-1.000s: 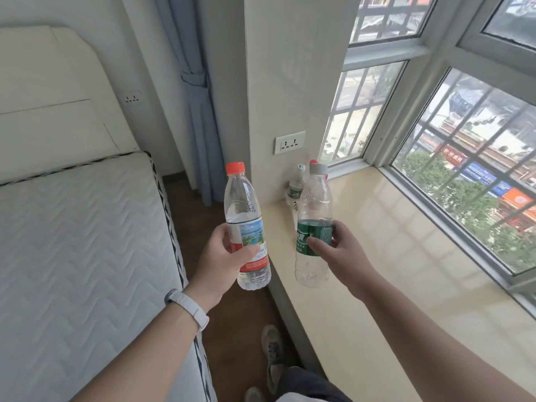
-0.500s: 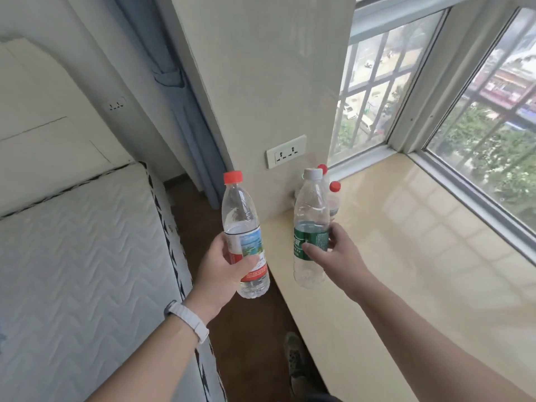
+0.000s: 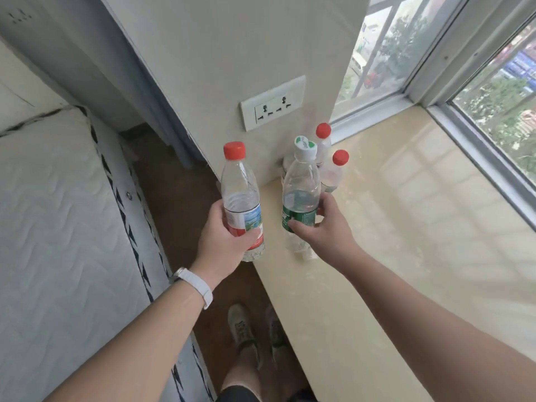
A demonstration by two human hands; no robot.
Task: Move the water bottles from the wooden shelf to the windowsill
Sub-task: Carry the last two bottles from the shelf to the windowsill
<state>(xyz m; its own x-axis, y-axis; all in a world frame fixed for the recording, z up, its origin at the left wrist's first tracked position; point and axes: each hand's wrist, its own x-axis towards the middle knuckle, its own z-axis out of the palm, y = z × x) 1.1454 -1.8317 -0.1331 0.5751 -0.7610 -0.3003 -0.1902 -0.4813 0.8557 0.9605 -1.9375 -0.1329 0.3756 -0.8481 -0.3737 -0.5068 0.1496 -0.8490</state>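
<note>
Fingers [image 3: 295, 226] of the right hand [image 3: 324, 232] wrapped the green-labelled water bottle [image 3: 300, 195], its base at or just above the windowsill [image 3: 406, 227] edge. Left hand [image 3: 223, 242] clasped a red-capped water bottle [image 3: 242, 198] upright over the floor. Two more red-capped bottles [image 3: 333, 169] stood behind on the windowsill by the wall.

Fingers [image 3: 323, 203] of the right hand [image 3: 324, 230] wrap the green-labelled bottle [image 3: 300, 195], covering part of its label; whether its base touches the counter [image 3: 406, 242] cannot be told. Beyond those fingers, two red-capped bottles [image 3: 333, 169] stand partly hidden behind it, labels unreadable, with a further blurred shape against the wall. Fingers [image 3: 252, 235] of the left hand [image 3: 220, 242] mask the lower label of the red-capped bottle [image 3: 240, 198]. Both forearms run off the bottom edge. The window [image 3: 493, 91] is cropped at the right.
</note>
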